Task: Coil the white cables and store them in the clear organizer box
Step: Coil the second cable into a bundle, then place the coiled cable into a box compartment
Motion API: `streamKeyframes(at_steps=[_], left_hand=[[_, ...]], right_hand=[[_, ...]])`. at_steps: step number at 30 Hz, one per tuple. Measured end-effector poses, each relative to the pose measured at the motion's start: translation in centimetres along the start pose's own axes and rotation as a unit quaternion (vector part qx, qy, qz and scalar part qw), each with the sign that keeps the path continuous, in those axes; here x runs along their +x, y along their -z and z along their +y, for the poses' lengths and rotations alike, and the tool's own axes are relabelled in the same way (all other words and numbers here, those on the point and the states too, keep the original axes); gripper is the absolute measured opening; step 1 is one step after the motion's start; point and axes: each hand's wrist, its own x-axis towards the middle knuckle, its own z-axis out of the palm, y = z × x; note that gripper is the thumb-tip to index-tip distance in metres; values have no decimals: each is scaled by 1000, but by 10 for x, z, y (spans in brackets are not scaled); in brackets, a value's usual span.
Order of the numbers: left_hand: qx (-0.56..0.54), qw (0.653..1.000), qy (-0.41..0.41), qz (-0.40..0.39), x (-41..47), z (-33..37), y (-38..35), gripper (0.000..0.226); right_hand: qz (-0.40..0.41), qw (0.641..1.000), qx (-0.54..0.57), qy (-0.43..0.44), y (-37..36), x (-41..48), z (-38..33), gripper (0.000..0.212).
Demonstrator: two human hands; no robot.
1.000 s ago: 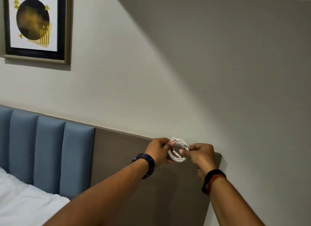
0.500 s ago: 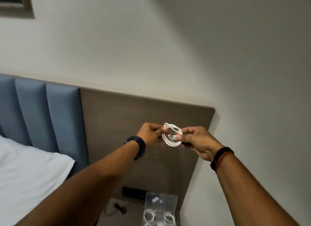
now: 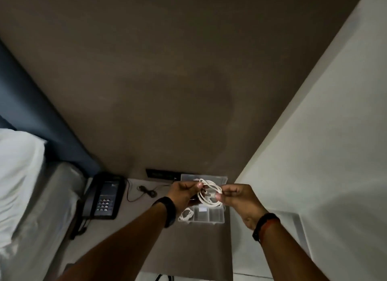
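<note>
A white cable (image 3: pixel 210 194) wound into a small coil hangs between both hands, above the nightstand. My left hand (image 3: pixel 184 191) pinches its left side and my right hand (image 3: pixel 238 199) pinches its right side. Directly below stands the clear organizer box (image 3: pixel 217 217), lid raised against the wall panel. Another coiled white cable (image 3: pixel 186 214) lies in its front left compartment. My hands and the held coil hide the box's middle compartments.
A black desk phone (image 3: pixel 103 199) sits on the left of the brown nightstand (image 3: pixel 188 245), with a thin black cord (image 3: pixel 144 191) beside it. A black socket strip (image 3: pixel 163 174) is on the brown panel behind. The bed with white linen (image 3: pixel 18 176) is at left, a white wall at right.
The view has tilted down from the wall to the nightstand. Both hands have come down with the coil and now hold it just above the open box.
</note>
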Motion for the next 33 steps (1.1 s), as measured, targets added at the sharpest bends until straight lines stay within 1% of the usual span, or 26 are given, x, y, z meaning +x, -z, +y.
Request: streamKeyframes(at_steps=[2,4,7,9,12,16,18,22,23,25,27,28,29,30,31,33], left_hand=[[-30,999,20,7,43,-44,9,18],[-48,998,39,35,82,-83,18,21],[-27,993,66,90,140,-140,30,19],[6,991,52,122,170,-165,38,21],[55,990,-7,132,207,-198,46,22],[101,985,-18,139,228,-233,56,14],[161,976,-27,144,232,-248,59,11],[265,952,-28,149,238,-264,66,11],[299,941,-33,152,239,-266,68,12],[383,907,-55,164,238,-269,71,15],[451,864,-121,189,235,-269,73,15],[483,838,-167,193,233,-270,73,14],[525,804,-205,188,232,-270,72,13],[576,766,-223,178,231,-270,71,13],[620,734,-217,175,231,-269,70,12],[668,699,-180,181,231,-266,67,11]], right_hand=[[10,1000,-7,-8,-2,40,48,17],[37,999,10,-24,-4,76,93,18],[66,997,15,-35,-9,127,164,24],[75,997,-5,-28,-12,153,202,24],[90,995,-33,-9,-17,183,255,19],[106,993,-45,-16,-23,205,302,18],[112,992,-55,-17,-26,208,317,17],[127,986,-106,5,-30,210,329,14],[130,984,-123,11,-31,210,329,14],[138,977,-161,28,-33,209,331,12],[148,962,-223,55,-34,205,333,12],[147,952,-260,66,-35,204,333,14],[142,940,-302,75,-35,202,333,14],[138,923,-348,89,-37,202,331,13],[139,905,-387,108,-38,201,330,11],[145,878,-436,137,-39,198,328,7]])
